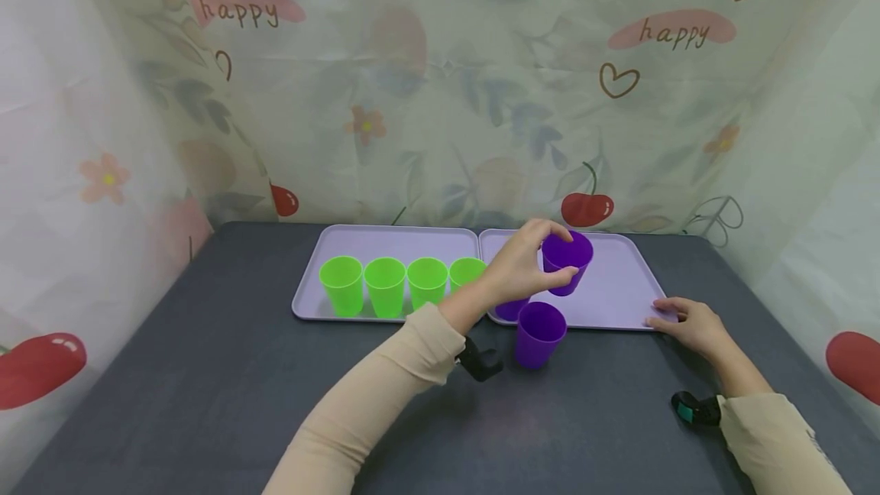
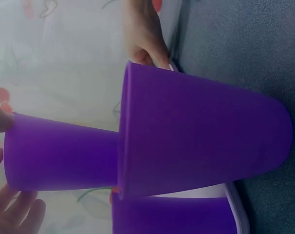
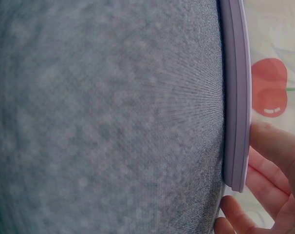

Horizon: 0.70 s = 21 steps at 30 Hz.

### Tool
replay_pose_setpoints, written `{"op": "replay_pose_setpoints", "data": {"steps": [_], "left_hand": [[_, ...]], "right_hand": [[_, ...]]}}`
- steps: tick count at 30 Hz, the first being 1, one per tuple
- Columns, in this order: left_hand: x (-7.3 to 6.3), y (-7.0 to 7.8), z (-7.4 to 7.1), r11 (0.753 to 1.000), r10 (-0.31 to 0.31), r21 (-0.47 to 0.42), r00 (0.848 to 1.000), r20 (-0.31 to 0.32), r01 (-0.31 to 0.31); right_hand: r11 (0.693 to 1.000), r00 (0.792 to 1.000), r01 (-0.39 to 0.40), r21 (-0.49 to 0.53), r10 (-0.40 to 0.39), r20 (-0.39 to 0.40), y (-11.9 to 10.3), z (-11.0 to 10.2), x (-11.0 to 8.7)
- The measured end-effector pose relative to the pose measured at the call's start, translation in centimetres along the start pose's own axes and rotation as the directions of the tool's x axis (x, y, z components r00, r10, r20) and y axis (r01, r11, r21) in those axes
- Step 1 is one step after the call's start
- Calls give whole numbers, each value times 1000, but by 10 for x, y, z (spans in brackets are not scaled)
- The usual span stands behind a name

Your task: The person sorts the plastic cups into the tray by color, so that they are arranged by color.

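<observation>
With thumb and fingers, my left hand (image 1: pixel 524 262) grips a purple cup (image 1: pixel 567 254) by its rim, mouth up, over the right lilac tray (image 1: pixel 619 285). Just in front of that tray another purple cup (image 1: pixel 540 336) stands upright on the table; it looms large in the left wrist view. A further purple cup (image 2: pixel 174 214) is in the tray's left part, mostly hidden behind my left hand in the head view. My right hand (image 1: pixel 696 328) holds the tray's near right corner, thumb (image 3: pixel 274 141) on the rim and fingers around the corner.
A second lilac tray (image 1: pixel 399 235) adjoins on the left, with several bright green cups (image 1: pixel 385 286) in a row along its front; my left forearm partly covers the rightmost. Dark grey cloth (image 1: pixel 206 373) covers the table, and a printed curtain (image 1: pixel 440 98) hangs behind and at both sides.
</observation>
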<state>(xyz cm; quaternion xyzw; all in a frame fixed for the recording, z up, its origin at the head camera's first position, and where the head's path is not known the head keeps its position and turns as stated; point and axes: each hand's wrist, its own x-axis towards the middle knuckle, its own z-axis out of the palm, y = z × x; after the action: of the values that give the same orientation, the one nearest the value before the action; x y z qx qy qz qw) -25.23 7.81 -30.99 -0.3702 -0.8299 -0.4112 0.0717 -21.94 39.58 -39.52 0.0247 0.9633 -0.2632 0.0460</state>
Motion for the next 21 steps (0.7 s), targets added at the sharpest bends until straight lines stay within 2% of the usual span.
{"op": "replay_pose_setpoints", "data": {"steps": [7,15,21], "left_hand": [[5,-7,12,997,-18,82,998,60,13],[8,-21,22,989,-7,146,995,96,-7],[8,-27,29,976,-30,216,994,108,6]], "right_hand": [[1000,1000,5,-1,-5,-2,0,0,0],[1000,1000,9,-2,-8,7,1,0,0],[1000,1000,0,0,0,13,2,0,1]]}}
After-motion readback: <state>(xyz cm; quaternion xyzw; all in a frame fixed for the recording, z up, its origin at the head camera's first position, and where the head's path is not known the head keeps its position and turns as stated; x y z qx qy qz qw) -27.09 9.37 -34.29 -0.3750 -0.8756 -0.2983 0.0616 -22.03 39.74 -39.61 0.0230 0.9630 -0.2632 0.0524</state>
